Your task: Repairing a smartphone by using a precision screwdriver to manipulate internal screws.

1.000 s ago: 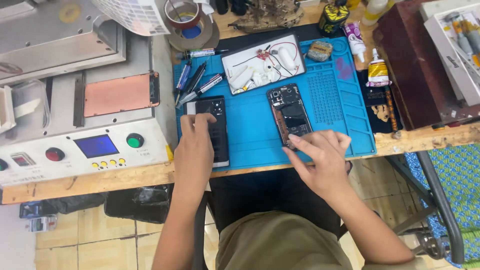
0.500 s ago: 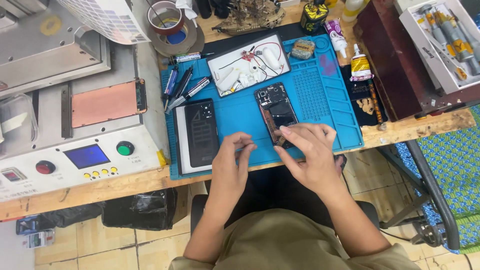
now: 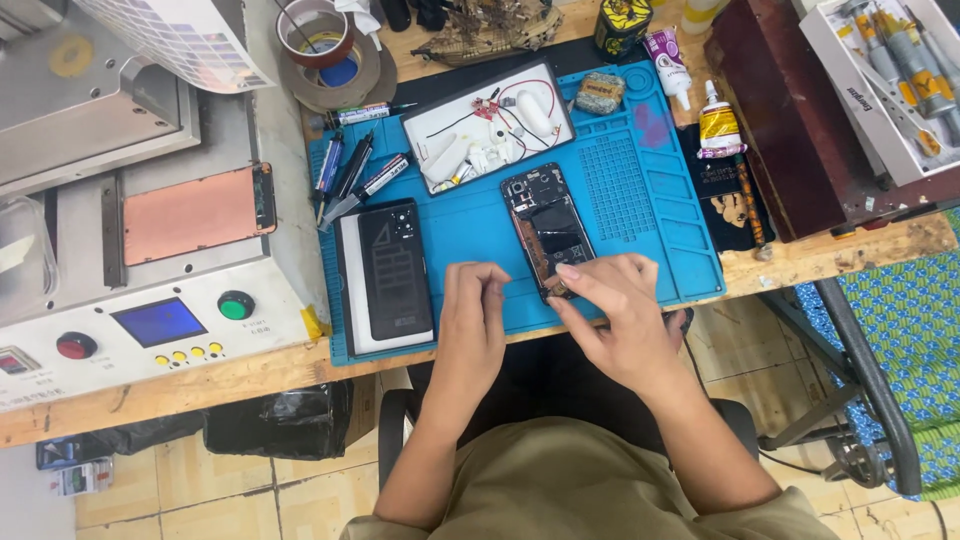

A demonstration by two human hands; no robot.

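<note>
Bright, even light falls from above, and colours read clearly across the blue mat (image 3: 640, 190). Shadows are short and soft: a faint one lies under the left hand (image 3: 472, 320) and right hand (image 3: 615, 315) at the near edge of the mat. Mild glare sits on the dark phone back (image 3: 395, 262) left of the hands and on the grey machine (image 3: 120, 90) beyond it. The picture is sharp at the mat; straight edges bow slightly towards the corners, and the floor below the surface (image 3: 250, 375) is dimmer.
</note>
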